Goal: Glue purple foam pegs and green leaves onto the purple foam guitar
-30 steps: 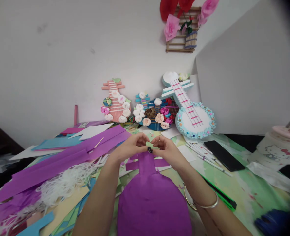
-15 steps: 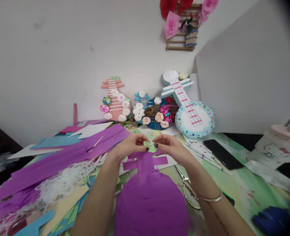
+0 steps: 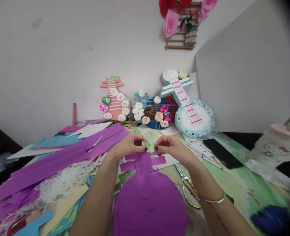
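Note:
Between my two hands is a small pale green paper leaf [image 3: 150, 148], at the top of the neck of a purple paper-covered lute model [image 3: 150, 200]. My left hand [image 3: 131, 146] pinches the leaf's left side between thumb and fingers. On the right side, my right hand [image 3: 171, 147] pinches it the same way. The lute lies with its round body toward me and its crosspieces sticking out left and right below my hands. Whether the leaf touches the lute's head I cannot tell.
Gold-handled scissors [image 3: 188, 185] lie beside my right forearm. Felt pens [image 3: 204, 152] and a black phone [image 3: 222, 153] are farther right, near a lidded cup [image 3: 277, 144]. Purple paper [image 3: 61, 157] and white string [image 3: 66, 180] spread leftward. A white-and-blue lute model [image 3: 189, 111] leans at the back.
The lute has shifted slightly left in view. Both hands stay on the leaf, with its two points now spread a little wider apart.

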Tool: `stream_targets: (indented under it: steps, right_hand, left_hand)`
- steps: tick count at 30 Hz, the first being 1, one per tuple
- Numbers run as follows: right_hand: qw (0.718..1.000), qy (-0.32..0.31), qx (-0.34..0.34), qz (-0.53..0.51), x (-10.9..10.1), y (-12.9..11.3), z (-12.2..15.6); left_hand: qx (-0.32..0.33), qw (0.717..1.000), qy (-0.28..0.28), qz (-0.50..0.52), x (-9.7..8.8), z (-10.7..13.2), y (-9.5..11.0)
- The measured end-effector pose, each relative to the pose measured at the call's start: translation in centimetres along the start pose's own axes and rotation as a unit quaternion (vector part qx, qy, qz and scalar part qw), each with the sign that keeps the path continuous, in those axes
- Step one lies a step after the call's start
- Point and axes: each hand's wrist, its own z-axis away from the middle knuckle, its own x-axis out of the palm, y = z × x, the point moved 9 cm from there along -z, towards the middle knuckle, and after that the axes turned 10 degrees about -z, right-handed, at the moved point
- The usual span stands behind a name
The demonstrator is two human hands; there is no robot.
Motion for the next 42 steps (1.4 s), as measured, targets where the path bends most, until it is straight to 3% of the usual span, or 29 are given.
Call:
stream_targets:
  steps: [16,29,42]
  right_hand:
    - [0.999,0.024,-0.042,0.005,0.2,-0.7,-0.2]
    - [0.997,0.032,-0.062,0.021,0.1,-1.1,-0.2]
    - [0.997,0.048,-0.058,0.004,-0.1,-1.3,-0.1]
  left_hand:
    - [0.003,1.000,-0.007,0.015,0.3,0.2,0.6]
    - [-0.005,0.995,0.007,0.099,0.3,0.2,0.5]
    - [-0.002,0.998,0.027,0.056,0.1,0.3,0.8]
